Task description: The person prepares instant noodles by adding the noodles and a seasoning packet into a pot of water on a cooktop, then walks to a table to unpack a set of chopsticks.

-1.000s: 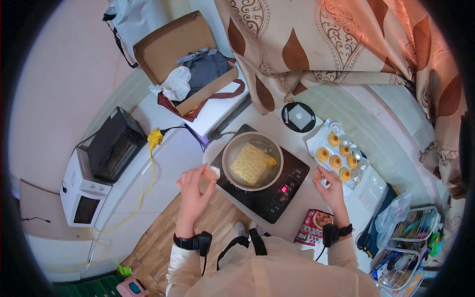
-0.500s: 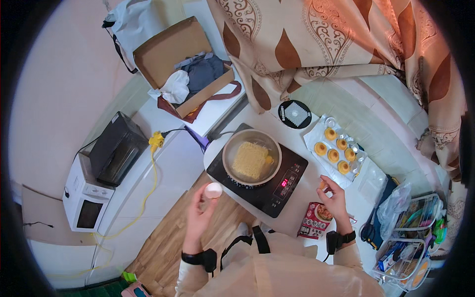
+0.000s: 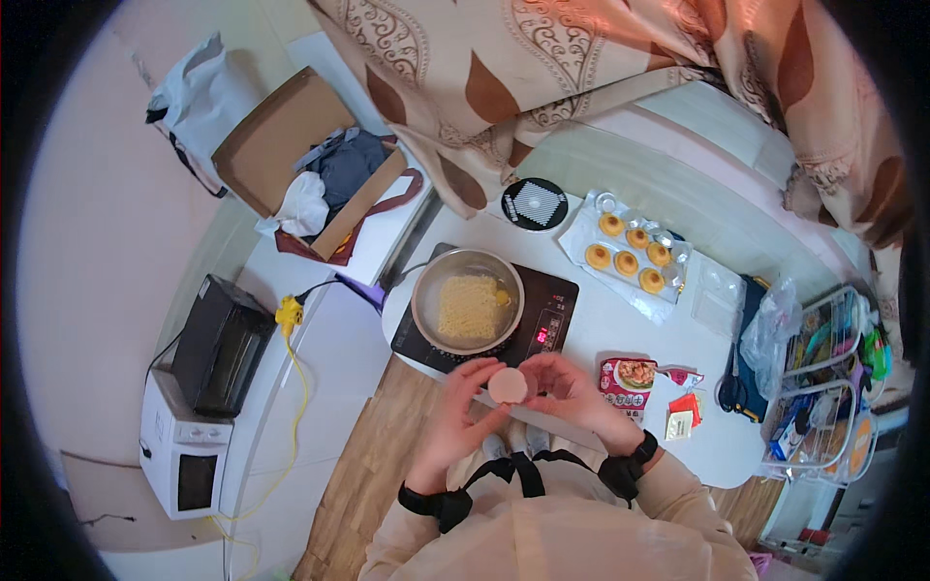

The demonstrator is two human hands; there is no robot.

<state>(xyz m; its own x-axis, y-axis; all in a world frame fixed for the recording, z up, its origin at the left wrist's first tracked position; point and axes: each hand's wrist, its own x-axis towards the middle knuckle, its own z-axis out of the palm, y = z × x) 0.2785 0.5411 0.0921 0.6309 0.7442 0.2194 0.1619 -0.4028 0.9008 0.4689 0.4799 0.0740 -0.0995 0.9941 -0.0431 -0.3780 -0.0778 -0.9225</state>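
Observation:
My left hand (image 3: 463,399) and my right hand (image 3: 562,385) meet in front of me, both gripping a pale egg (image 3: 507,385) between the fingertips. They hover just below the near edge of a black induction cooker (image 3: 550,321). On the cooker stands a metal pot (image 3: 467,306) of water with a yellow noodle block and an egg yolk in it. A clear egg tray (image 3: 633,249) with several eggs lies on the white round table (image 3: 620,320) to the upper right.
A red noodle wrapper (image 3: 629,377) and small sachets (image 3: 684,416) lie right of my hands. A black round lid (image 3: 534,203) sits behind the cooker. A cardboard box (image 3: 291,165) with cloth, a black toaster oven (image 3: 219,344) and a white microwave (image 3: 181,448) stand left. A wire rack (image 3: 823,378) stands right.
My left hand carried the egg from the left toward the middle. My right hand left the egg tray area and joined it, so both hands now grip the egg.

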